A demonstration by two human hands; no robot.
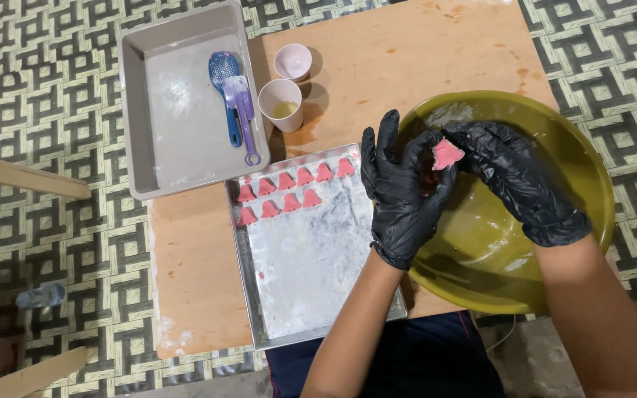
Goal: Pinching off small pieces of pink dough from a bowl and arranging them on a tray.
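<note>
We hold the pink dough piece (447, 155) above the green bowl (584, 158), left hand (403, 188) and right hand (514, 177) both closed on it. It seems soft, light and sticky, so we pinch its edges gently.

Take the wooden table (208, 273) as your landmark. At its far left corner you see a grey tub (158, 44) overhanging the edge, with a blue slotted spatula (224, 74) and a purple spatula (239, 99) lying in it. Just right of the tub stand two paper cups (282, 99), one behind the other. Off the table's left side, a small clear bottle (40, 296) lies on the patterned mat (53, 96).
</note>
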